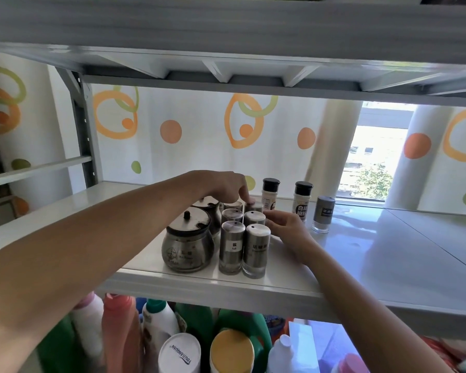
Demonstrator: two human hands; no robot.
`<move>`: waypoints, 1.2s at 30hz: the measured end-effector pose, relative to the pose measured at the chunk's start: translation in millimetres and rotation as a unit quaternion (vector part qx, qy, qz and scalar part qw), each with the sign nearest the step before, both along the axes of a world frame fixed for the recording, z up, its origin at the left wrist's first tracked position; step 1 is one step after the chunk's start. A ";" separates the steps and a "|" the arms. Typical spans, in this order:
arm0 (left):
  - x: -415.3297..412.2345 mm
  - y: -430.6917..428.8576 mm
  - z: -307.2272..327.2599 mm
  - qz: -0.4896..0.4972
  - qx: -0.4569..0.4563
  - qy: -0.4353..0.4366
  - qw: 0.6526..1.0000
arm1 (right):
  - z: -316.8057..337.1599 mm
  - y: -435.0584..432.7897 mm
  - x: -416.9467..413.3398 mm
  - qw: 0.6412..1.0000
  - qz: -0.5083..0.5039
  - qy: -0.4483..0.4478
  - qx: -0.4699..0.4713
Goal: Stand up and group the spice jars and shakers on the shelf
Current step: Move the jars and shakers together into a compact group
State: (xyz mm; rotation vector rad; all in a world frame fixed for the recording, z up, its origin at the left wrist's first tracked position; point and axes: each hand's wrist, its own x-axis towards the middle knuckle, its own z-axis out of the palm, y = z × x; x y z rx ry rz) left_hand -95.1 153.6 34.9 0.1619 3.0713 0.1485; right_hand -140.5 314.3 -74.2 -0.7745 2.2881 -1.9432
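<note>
Several steel shakers (pixel 232 246) stand upright in two rows on the white shelf (pixel 388 265), next to two round lidded steel jars (pixel 187 243). My left hand (pixel 228 185) reaches over the jars, its fingertips on the top of a rear shaker (pixel 253 207). At the right side of the group my right hand (pixel 285 227) touches the middle shaker (pixel 254 218) with its fingers. Two black-capped spice bottles (pixel 270 193) (pixel 302 200) and a grey shaker (pixel 323 214) stand apart to the right.
A grey upper shelf (pixel 226 30) hangs close overhead. Behind the shelf is a patterned curtain (pixel 199 130) and a window gap (pixel 374 157). Detergent bottles (pixel 172 332) crowd the level below. A metal upright (pixel 84 130) stands at left.
</note>
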 end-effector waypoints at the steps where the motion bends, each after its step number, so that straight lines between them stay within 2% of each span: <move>1: -0.8 -0.8 -0.3 -0.001 0.001 -0.001 1.000 | 0.2 -0.1 0.6 1.000 0.001 -0.003 -0.003; 12: -5.2 -4.6 -1.4 -0.021 0.007 0.002 1.000 | 0.4 -0.9 1.5 0.998 0.007 -0.051 -0.022; 15: -7.8 -5.2 -2.2 -0.028 0.009 0.019 0.999 | 2.1 -0.6 3.5 0.999 -0.003 -0.035 -0.015; 17: -7.0 -2.4 -0.3 -0.034 0.020 0.034 0.999 | 2.1 3.1 0.8 0.997 -0.070 0.017 -0.036; 18: -5.3 1.2 1.8 -0.035 0.028 0.045 0.998 | 1.0 7.0 -2.7 0.988 -0.134 0.054 -0.050; 21: -0.7 19.0 9.1 -0.037 0.050 0.088 0.994 | -2.8 28.8 -17.1 0.914 -0.375 0.153 -0.027; 23: -7.2 32.8 9.9 -0.056 0.071 0.094 0.992 | -6.0 50.0 -27.7 0.878 -0.447 0.168 -0.009; 25: -22.5 47.1 5.5 -0.069 0.072 0.089 0.991 | -11.3 73.0 -41.1 0.886 -0.439 0.150 0.015; 27: -39.3 64.1 -1.6 -0.095 0.038 0.104 0.989 | -16.4 91.0 -52.3 0.908 -0.402 0.113 0.049; 31: -62.6 97.8 -13.9 -0.169 -0.098 0.137 0.971 | -18.1 102.0 -64.3 0.946 -0.306 0.076 0.069; 36: -87.1 115.8 -23.8 -0.157 -0.170 0.121 0.965 | -15.9 101.0 -70.7 0.968 -0.236 0.040 0.077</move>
